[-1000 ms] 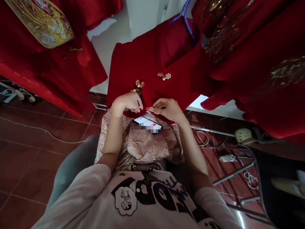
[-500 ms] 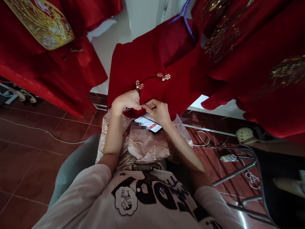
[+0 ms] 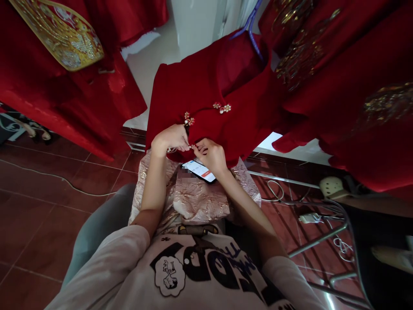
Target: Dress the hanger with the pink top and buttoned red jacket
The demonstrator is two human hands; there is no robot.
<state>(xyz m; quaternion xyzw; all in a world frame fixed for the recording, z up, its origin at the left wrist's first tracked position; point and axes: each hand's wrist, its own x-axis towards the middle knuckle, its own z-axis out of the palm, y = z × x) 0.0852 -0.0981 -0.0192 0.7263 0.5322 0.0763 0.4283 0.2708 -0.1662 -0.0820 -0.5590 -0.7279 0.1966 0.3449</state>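
A dark red garment hangs from a purple hanger in front of me, its lower part over my lap. Flower-shaped pearl fasteners sit at its neckline, with another flower ornament on its left side. My left hand bends over the garment, fingertips pinched together. Opposite it, my right hand pinches with thumb and forefinger. Tiny shiny beads show where the fingertips meet; their exact shape is too small to tell. Beneath my right hand a lit phone lies on pink brocade cloth.
Red embroidered garments hang at left and right. On the right stands a metal-framed chair, near a white plug adapter and cables. A pale clog is on a person's foot. Dark red tiles cover the floor.
Both hands stay close together at the beads, with only small finger shifts; my right hand has moved slightly down and left. The whole view has tilted a little.
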